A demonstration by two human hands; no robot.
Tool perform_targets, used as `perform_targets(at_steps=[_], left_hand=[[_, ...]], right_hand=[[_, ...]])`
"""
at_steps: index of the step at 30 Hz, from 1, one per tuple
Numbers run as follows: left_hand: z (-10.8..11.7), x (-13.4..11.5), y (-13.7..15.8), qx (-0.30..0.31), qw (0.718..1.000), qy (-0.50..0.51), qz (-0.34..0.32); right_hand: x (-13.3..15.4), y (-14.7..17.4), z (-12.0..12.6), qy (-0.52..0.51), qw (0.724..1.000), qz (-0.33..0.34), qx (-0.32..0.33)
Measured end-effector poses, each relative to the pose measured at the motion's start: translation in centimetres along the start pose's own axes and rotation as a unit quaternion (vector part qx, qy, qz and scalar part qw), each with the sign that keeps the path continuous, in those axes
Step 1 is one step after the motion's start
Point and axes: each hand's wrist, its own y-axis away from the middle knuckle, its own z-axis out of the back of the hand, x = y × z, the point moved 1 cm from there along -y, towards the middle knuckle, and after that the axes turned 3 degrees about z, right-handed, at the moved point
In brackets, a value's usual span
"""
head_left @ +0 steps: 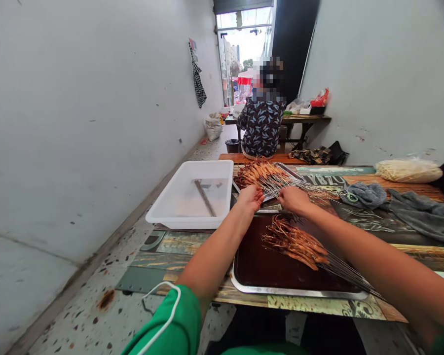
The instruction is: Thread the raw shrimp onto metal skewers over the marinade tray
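My left hand (250, 198) is at the near edge of a heap of skewered meat (261, 172), its fingers loosely curled and apart, with nothing visible in them. My right hand (293, 199) is closed over metal skewers (281, 183) at the handle side of that heap. The heap lies on a metal tray at the far side of the table. Nearer to me, a second bunch of skewered meat (296, 244) lies in a tray of dark brown sauce (253, 266), its bare metal ends sticking out over the right front rim, under my right forearm.
A white plastic tub (170, 197) with a metal strip (205, 198) inside stands left. On the right lie grey cloths (425, 212), scissors (351, 196) and a bag of pale sticks (409, 170). Beyond, a person (262, 123) sits at another table, back to me.
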Motion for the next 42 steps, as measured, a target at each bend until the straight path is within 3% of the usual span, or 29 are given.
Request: perform_targets(at_steps=[4, 7, 11, 19, 27, 33, 42], left_hand=[[-0.1, 0.9, -0.6, 0.033, 0.999, 0.003, 0.040], [-0.1, 1.3, -1.2, 0.090, 0.994, 0.011, 0.068], [0.0, 1.4, -1.8, 0.113, 0.991, 0.020, 0.075], [0.1, 1.3, -2.0, 0.122, 0.987, 0.037, 0.096], [0.2, 1.4, -2.4, 0.143, 0.983, 0.016, 0.111], [0.3, 1.5, -2.4, 0.145, 0.982, -0.007, 0.118], [0.2, 1.9, -2.7, 0.117, 0.987, -0.003, 0.109]], right_hand=[[-0.2, 0.0, 1.2, -0.155, 0.986, -0.009, 0.060], [0.9, 0.8, 1.5, -0.256, 0.963, 0.002, 0.089], [2.3, 1.8, 1.3, -0.318, 0.941, 0.009, 0.113], [-0.9, -0.2, 2.6, -0.260, 0.964, -0.036, 0.041], [-1.5, -1.1, 2.0, -0.178, 0.983, -0.022, -0.026], [-1.7, -1.3, 1.6, -0.218, 0.973, -0.019, 0.078], [0.3, -0.8, 1.7, -0.307, 0.940, -0.032, 0.146]])
